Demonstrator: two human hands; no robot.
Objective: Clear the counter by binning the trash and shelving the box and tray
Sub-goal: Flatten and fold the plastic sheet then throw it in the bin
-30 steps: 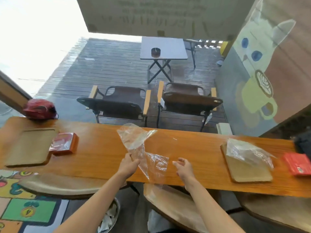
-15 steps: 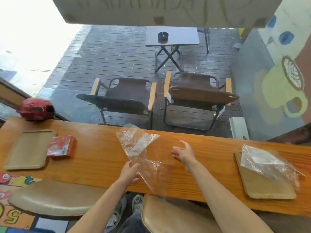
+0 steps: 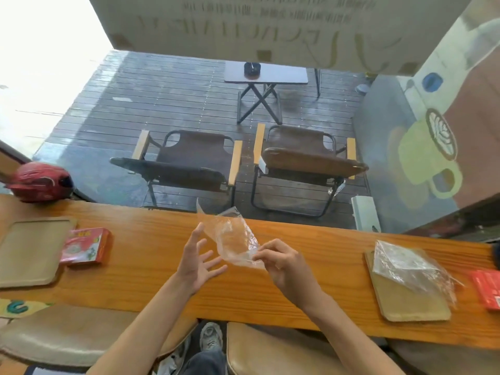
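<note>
A crumpled clear plastic wrapper [image 3: 234,239] hangs above the middle of the wooden counter [image 3: 151,269]. My right hand [image 3: 284,263] pinches its lower edge. My left hand [image 3: 198,258] is beside it with fingers spread, holding nothing. At the left lie a tan tray [image 3: 32,250] and a red box [image 3: 86,246] touching its right edge. At the right, a second tan tray [image 3: 411,307] carries another clear plastic wrapper [image 3: 408,266], with a second red box [image 3: 487,289] at the frame edge.
A red helmet [image 3: 40,182] sits on the counter's far left corner. Padded stools [image 3: 67,339] stand under the near edge. Behind the glass are two folding chairs [image 3: 189,163] and a small table [image 3: 266,74].
The wrapper passed from my left hand to my right hand. My left hand let go and spread its fingers. My right hand came in and pinched the plastic, which is now bunched smaller.
</note>
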